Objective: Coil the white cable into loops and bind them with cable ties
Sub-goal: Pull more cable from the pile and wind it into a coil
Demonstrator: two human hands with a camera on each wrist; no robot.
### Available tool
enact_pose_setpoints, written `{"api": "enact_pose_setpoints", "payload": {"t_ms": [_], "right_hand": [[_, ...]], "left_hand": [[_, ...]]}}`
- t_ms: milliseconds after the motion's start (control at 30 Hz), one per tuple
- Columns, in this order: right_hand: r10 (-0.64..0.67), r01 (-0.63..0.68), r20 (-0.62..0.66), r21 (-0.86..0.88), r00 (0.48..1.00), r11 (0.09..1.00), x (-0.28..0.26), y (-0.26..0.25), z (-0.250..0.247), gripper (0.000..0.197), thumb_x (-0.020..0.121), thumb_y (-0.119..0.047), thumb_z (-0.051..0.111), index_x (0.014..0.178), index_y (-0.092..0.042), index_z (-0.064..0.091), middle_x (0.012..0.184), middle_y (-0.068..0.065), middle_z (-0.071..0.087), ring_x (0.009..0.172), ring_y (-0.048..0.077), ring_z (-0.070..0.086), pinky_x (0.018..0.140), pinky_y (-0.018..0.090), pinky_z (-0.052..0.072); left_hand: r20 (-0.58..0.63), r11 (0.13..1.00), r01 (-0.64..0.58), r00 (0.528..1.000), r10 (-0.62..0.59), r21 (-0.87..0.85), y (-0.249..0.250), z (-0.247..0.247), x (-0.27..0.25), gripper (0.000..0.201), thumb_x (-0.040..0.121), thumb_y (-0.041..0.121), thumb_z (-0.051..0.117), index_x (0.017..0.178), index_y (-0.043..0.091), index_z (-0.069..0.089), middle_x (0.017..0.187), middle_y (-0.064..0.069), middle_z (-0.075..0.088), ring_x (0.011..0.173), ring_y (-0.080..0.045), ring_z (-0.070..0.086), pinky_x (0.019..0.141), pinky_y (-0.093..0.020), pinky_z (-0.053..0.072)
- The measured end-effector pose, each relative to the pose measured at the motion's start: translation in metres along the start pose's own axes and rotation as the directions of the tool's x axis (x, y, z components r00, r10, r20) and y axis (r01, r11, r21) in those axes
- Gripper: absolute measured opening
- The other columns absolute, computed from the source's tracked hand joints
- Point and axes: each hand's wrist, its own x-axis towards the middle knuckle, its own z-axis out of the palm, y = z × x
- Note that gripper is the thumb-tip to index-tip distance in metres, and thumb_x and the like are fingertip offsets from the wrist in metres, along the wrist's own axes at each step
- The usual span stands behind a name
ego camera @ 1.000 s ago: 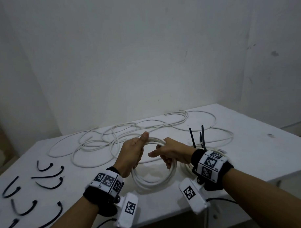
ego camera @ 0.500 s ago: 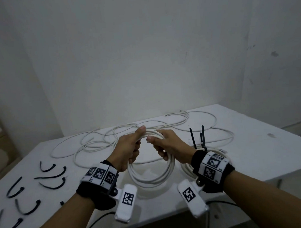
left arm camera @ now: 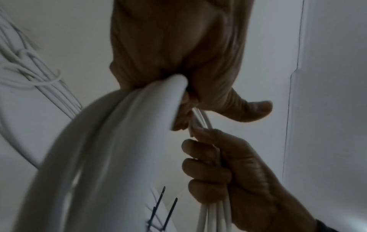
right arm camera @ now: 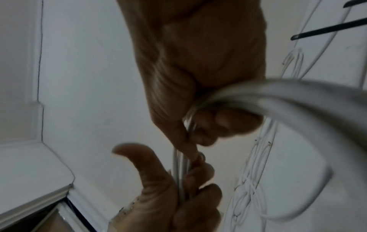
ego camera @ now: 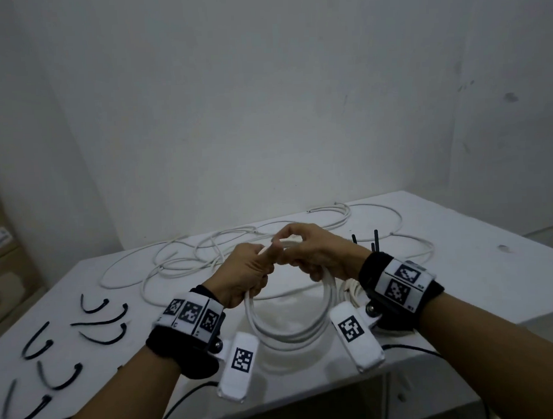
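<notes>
White round plastic-sheathed cable, wound into a coil [ego camera: 291,321] of several loops, hangs above the near edge of the white worktop [ego camera: 478,283], gripped at its top by both hands. The left hand [ego camera: 244,277] has its fingers curled around the left side of the bundle, thumb pointing up toward the other hand; from the left wrist view the strands run out of that fist in a thick blurred arc. The right hand [ego camera: 317,255] clasps the right side of the loops with its lower fingers while thumb and forefinger pinch a strand at the very top, almost touching the left thumb. The bottom of the coil sags low between the two wrist-worn cameras.

Behind the hands, the loose white cable [ego camera: 189,259] sprawls over the worktop in wide, tangled curves that reach toward the back wall. Just beside the right wrist, the tails of black cable ties [ego camera: 375,240] stick upright; what they bind is hidden by the wrist. On the left part of the worktop, well apart from the coil, curved black plastic cable ties [ego camera: 106,321] lie scattered singly.
</notes>
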Motion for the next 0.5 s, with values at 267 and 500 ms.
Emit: {"api": "enact_pose_setpoints", "payload": {"t_ms": [267,500], "right_hand": [[-0.050,0.070,-0.196,0.095,0.979,0.993,0.002,0.000,-0.006,0.015,0.084,-0.001,0.056,0.091,-0.014,0.058,0.047,-0.003,0.037,0.038,0.011,0.022,0.039,0.015,0.018],[0.003,0.025,-0.165,0.164,0.986,0.986,0.004,0.011,-0.007,0.016,0.085,-0.001,0.060,0.093,-0.013,0.054,0.054,0.000,0.038,0.039,0.011,0.028,0.038,0.017,0.025]], "left_hand": [[-0.226,0.999,-0.007,0.974,-0.002,-0.037,-0.011,0.002,-0.007,0.045,0.073,0.033,0.079,0.099,0.000,0.062,0.081,-0.013,0.070,0.071,-0.022,0.066,0.067,-0.036,0.057],[-0.349,0.913,0.001,0.924,-0.157,-0.408,-0.022,0.021,-0.015,0.055,0.065,0.051,0.069,0.086,0.002,0.057,0.046,0.002,0.034,0.034,-0.009,0.032,0.038,-0.021,0.037]]}}
